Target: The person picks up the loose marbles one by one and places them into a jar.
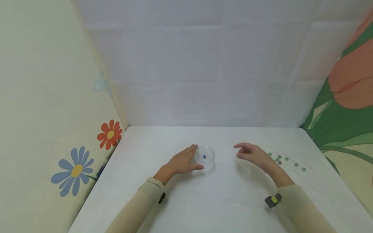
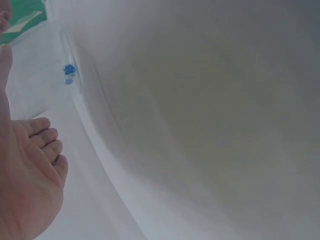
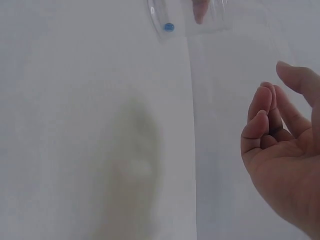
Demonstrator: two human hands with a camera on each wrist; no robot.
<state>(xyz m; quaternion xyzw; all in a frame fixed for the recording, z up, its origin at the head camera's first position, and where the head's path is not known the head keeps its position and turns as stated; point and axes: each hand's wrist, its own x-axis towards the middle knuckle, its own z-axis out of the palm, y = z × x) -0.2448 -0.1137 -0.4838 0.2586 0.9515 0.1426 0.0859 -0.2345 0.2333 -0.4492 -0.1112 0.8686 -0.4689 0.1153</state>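
A clear, round plastic container (image 1: 210,162) stands on the white table with one small blue marble (image 1: 204,156) inside. My left hand (image 1: 182,160) holds the container from its left, the thumb along the near side and the other fingers at the far left. In the left wrist view the blue marble (image 2: 69,69) shows through the see-through wall. To the right of the container my right hand (image 1: 253,156) hovers over the table. Its fingers (image 3: 260,105) are loosely bent, with the thumb apart from them and nothing held.
Several small greenish and brownish marbles (image 1: 287,159) lie scattered on the table (image 1: 221,200), beyond and right of my right wrist. A white cloth wall (image 1: 180,64) rises behind the table. Flower-printed panels (image 1: 43,113) flank it on both sides.
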